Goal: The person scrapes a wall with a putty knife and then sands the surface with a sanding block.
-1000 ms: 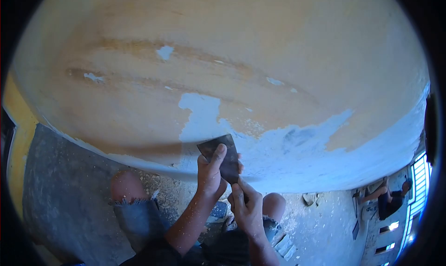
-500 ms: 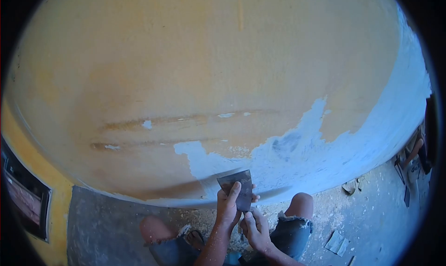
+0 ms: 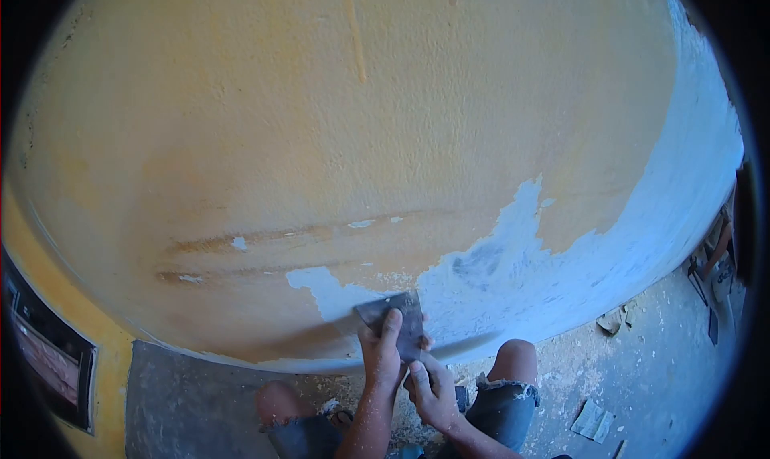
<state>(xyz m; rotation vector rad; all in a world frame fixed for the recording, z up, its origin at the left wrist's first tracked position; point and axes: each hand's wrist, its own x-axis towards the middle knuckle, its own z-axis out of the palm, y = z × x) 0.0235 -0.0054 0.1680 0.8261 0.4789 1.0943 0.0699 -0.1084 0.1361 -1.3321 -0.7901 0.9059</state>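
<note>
A dark, wide-bladed scraper (image 3: pixel 411 324) is held in both hands, its broad edge at the lower border of the peeling yellow paint. My left hand (image 3: pixel 380 355) is closed on the blade's side, thumb laid flat across its face and fingers partly hidden behind. Lower down, my right hand (image 3: pixel 433 391) wraps the narrow end of the scraper. In front of the blade stands the wall, with yellow paint (image 3: pixel 353 154) above and a bare whitish-blue patch (image 3: pixel 505 283) with ragged edges to the right.
Paint flakes are scattered over the grey floor (image 3: pixel 642 371) along the wall's foot. A folded bluish sheet (image 3: pixel 593 420) lies at the right, and a curled scrap (image 3: pixel 612 321) sits near the wall. Dark-framed glass (image 3: pixel 52 355) is at the left. My bent knees flank my hands.
The scraper has moved slightly up the wall with both hands still on it. The camera view has shifted, so the wall's streaks and bare patch appear lower and farther left.
</note>
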